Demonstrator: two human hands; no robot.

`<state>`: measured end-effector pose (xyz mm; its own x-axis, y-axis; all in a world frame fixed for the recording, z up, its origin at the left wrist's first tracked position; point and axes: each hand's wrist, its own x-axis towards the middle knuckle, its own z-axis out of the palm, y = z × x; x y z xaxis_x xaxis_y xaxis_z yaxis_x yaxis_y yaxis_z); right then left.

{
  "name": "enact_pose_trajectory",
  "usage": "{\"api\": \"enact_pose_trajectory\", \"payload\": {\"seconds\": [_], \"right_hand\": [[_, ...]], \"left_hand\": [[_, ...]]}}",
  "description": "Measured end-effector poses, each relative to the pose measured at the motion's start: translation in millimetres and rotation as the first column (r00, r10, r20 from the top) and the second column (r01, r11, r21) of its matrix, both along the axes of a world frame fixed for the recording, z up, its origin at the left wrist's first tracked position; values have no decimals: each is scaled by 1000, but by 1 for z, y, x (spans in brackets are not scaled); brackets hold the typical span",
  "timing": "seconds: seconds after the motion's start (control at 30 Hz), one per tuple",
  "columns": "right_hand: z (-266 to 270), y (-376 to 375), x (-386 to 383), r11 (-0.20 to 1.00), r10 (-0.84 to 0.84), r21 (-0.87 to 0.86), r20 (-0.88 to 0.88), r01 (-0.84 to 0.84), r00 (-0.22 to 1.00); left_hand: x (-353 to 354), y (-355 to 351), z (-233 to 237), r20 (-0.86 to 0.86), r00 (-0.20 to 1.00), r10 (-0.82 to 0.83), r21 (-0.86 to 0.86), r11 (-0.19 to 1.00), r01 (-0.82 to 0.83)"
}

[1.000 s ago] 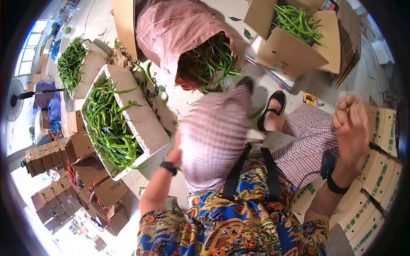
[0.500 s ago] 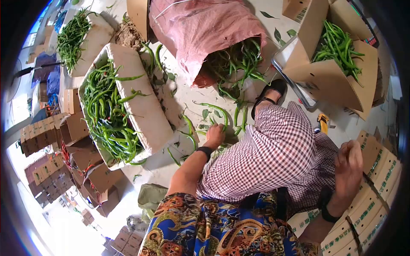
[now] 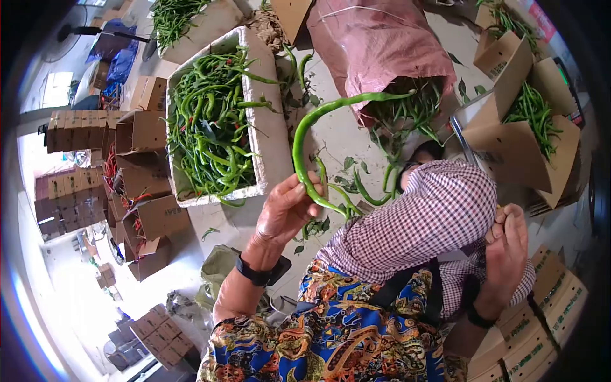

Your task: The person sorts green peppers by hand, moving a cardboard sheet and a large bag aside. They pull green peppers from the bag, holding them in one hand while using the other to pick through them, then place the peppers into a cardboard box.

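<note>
Green, long, curved pepper now raised

Head view: the bare left hand, earlier down near the pale floor, pinches the pepper aloft; the bare right hand curls by the checked trouser leg, whether holding anything, cannot tell

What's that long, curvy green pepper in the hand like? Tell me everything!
The long, slim green pepper looks smooth and shiny, and bends like a hook. The bare left hand grips it near its thin lower end, holding it up. Its other end stretches right, paler at the tip, showing in front of the pink, cloth-like sack.
</note>
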<state>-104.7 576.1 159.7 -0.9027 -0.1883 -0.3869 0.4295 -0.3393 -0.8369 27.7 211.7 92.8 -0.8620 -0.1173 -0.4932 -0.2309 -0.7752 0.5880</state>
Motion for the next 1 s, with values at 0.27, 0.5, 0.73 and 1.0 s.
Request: {"api": "enact_pose_trajectory", "payload": {"seconds": [0.27, 0.5, 0.73, 1.0], "right_hand": [[29, -42, 7, 974, 183, 152, -94, -168, 979], [50, -79, -16, 916, 399, 119, -174, -383, 900], [64, -40, -50, 957, 175, -205, -154, -205, 972], [61, 31, -69, 982, 76, -146, -280, -121, 957]], "left_hand": [[-35, 41, 29, -214, 958, -190, 112, 970, 218], [-71, 87, 64, -254, 841, -478, -421, 837, 348], [-106, 112, 82, -467, 775, -426, -847, 466, -254], [-93, 68, -7, -150, 980, -127, -538, 843, 27]]}}
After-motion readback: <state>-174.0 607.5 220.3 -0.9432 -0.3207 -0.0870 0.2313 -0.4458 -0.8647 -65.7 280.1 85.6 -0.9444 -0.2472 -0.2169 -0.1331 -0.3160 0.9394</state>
